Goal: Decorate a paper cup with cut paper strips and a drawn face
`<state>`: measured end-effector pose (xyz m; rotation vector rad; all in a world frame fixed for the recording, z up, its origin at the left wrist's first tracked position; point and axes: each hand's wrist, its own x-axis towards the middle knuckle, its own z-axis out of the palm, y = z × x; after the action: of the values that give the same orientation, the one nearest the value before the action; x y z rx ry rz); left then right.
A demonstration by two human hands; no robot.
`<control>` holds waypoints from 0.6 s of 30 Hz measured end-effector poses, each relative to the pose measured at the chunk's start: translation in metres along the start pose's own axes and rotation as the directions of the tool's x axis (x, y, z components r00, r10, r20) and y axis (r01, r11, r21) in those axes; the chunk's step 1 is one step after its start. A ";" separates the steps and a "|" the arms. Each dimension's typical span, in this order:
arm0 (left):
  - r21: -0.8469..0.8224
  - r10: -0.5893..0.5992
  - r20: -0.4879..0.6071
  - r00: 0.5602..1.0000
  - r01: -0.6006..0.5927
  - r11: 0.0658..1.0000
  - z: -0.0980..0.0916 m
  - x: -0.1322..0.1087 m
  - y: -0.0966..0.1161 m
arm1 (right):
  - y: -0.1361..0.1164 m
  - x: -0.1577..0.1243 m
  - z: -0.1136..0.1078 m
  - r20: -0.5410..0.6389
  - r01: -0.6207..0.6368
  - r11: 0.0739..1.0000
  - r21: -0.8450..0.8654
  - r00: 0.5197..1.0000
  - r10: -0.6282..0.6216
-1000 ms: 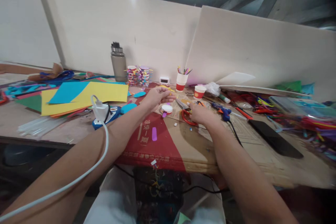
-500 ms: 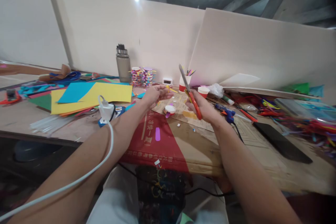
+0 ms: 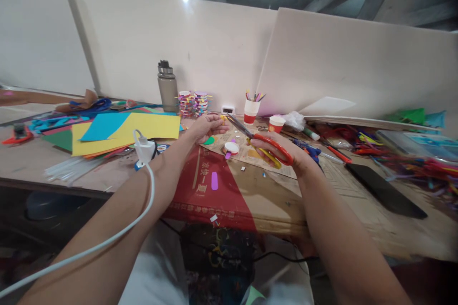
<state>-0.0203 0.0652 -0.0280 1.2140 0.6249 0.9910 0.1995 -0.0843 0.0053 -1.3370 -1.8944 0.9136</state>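
Observation:
My right hand (image 3: 282, 152) grips red-handled scissors (image 3: 265, 144) over the cardboard; their blades point left toward my left hand. My left hand (image 3: 209, 126) is closed in a pinch on a small yellow strip (image 3: 223, 118), held just above the table at the blade tips. A small white round lid with a purple bit (image 3: 231, 148) lies between the two hands. A purple paper piece (image 3: 214, 181) rests on the red part of the cardboard sheet (image 3: 229, 195).
Yellow and blue paper sheets (image 3: 125, 128) lie at left, a white cable and plug (image 3: 143, 152) crosses my left arm. A grey bottle (image 3: 167, 86), decorated cups (image 3: 193, 103), paper cups (image 3: 276, 124), a blue glue gun (image 3: 309, 151) and a black phone (image 3: 384, 190) stand around.
My right hand picked the scissors up off the table, raised them upright, then swung the blades down and left toward the strip in my left hand.

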 end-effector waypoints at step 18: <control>0.130 -0.034 0.148 0.988 0.014 0.991 -0.001 -0.003 0.000 | 0.003 0.000 0.001 0.091 -0.074 0.996 0.057 0.993 0.068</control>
<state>-0.0227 0.0628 -0.0281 1.3786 0.5902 0.8398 0.2006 -0.0841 0.0020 -1.3557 -1.8803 1.0742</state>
